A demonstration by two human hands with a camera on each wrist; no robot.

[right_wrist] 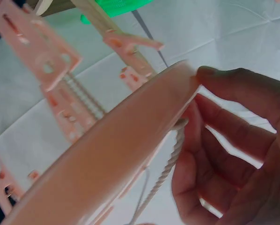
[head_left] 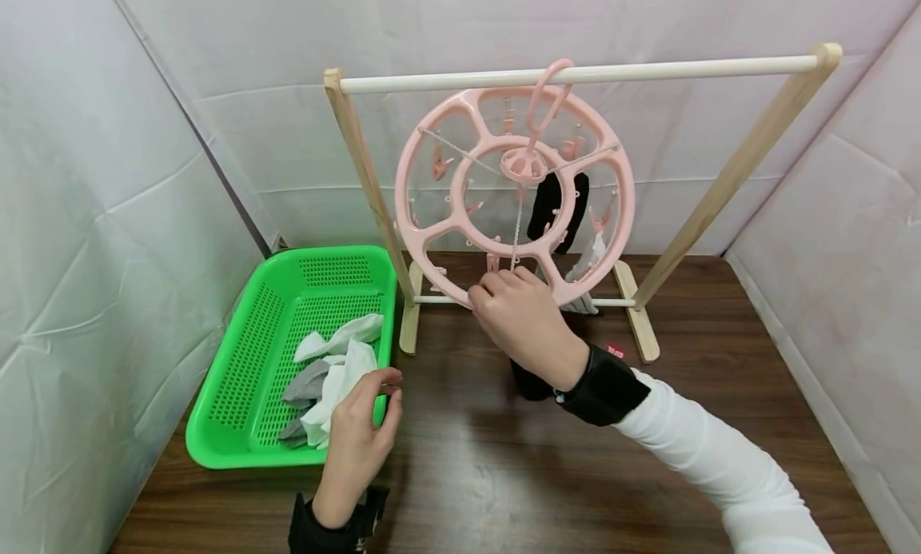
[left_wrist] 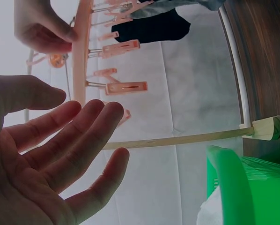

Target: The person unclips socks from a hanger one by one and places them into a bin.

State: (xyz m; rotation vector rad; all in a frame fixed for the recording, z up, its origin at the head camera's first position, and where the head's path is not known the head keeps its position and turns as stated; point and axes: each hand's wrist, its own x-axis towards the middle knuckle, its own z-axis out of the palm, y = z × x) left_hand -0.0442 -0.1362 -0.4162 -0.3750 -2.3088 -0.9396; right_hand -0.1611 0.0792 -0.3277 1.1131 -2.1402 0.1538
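A pink round clip hanger (head_left: 624,194) hangs by its hook from a white bar (head_left: 683,70), its ring tilted toward me. My right hand (head_left: 528,322) pinches the ring's near rim between thumb and fingers, beside a twisted cord (right_wrist: 165,171) in the right wrist view. Pink clothespins (left_wrist: 126,87) dangle under the ring. A black sock (head_left: 544,206) and a pale grey-white one (head_left: 596,254) hang at its right part. My left hand (head_left: 360,430) holds nothing, fingers loosely bent, over the right edge of a green basket (head_left: 245,378) with white cloth (head_left: 345,386) and grey cloth (head_left: 308,384) inside.
Wooden posts (head_left: 734,174) on feet carry the bar, with a lower white rod (head_left: 612,302) between them. A black item (head_left: 531,384) shows below my right wrist, near a small red tag (head_left: 615,351). White sheets (head_left: 849,218) enclose the dark wood surface (head_left: 460,474).
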